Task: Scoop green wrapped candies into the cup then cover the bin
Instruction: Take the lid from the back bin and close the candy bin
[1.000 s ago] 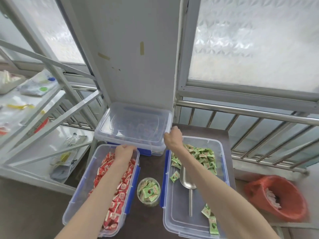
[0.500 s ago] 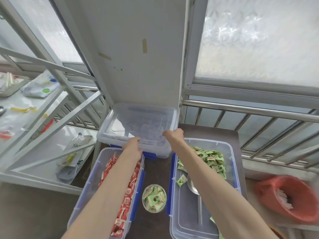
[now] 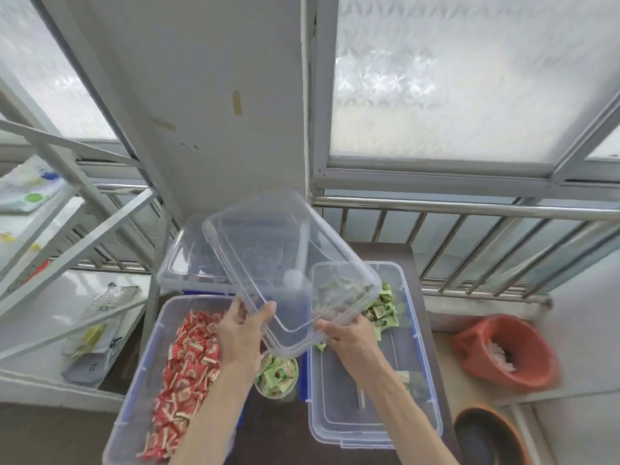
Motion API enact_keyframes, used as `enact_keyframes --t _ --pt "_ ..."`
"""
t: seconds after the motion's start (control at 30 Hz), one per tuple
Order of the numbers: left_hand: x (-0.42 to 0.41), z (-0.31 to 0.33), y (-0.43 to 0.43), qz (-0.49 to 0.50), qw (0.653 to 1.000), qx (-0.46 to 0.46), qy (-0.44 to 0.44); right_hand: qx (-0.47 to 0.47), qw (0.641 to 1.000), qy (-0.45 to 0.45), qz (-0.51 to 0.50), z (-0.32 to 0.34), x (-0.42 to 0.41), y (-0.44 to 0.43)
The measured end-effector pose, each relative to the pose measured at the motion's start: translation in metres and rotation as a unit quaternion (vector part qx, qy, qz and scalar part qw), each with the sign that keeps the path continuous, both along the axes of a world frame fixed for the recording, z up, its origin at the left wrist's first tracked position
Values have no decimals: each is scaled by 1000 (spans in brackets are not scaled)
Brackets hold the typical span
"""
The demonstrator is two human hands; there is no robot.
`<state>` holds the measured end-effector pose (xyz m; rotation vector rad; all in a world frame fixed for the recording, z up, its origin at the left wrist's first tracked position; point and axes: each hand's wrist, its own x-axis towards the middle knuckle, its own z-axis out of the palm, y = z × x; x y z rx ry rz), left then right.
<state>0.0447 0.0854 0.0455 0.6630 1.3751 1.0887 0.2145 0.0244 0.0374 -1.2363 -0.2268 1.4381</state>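
Note:
A clear plastic lid (image 3: 268,250) is lifted and tilted in the air above the table. My left hand (image 3: 240,330) grips its near left edge and my right hand (image 3: 349,337) grips its near right corner. The open bin on the right (image 3: 421,364) holds green wrapped candies (image 3: 384,310) at its far end; most of the scoop inside is hidden by my right arm. A small clear cup (image 3: 276,375) filled with green candies stands between the two front bins, just under the lid's near edge.
An open bin of red wrapped candies (image 3: 151,357) sits at the front left. Another clear lidded bin (image 3: 181,263) stands behind it. A red bucket (image 3: 503,354) is on the floor at right. Metal shelving (image 3: 67,229) stands at left, a window railing (image 3: 469,209) behind.
Both hands have raised the clear lid off the rear bin, tilted it, and brought it nearer and toward the right bin. The camera has shifted closer.

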Motion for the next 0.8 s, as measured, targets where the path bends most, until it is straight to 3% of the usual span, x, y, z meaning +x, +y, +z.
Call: enact_keyframes --t 0.13,0.2,0.3,0.47,0.63,0.7,0.8 --pt "11 -4 -14 -106 994 -20 -10 19 981 43 -190 -5 44 -72" --pt "18 -8 -32 -155 986 -35 -51 -11 968 -21 -249 -2 58 -106" --pt "27 -18 -66 -211 977 -26 -15 -60 962 -156 -215 -2 66 -143" --pt "37 -26 -104 -263 961 18 89 -86 932 -293 -196 -15 67 -168" --pt "40 -46 -125 -314 917 17 246 -135 899 -380 -173 -46 62 -174" --pt "40 -54 -132 -334 904 3 266 -153 884 -416 -150 -55 61 -177" --pt "39 -63 -139 -353 893 20 278 -162 890 -405 -134 -61 60 -183"
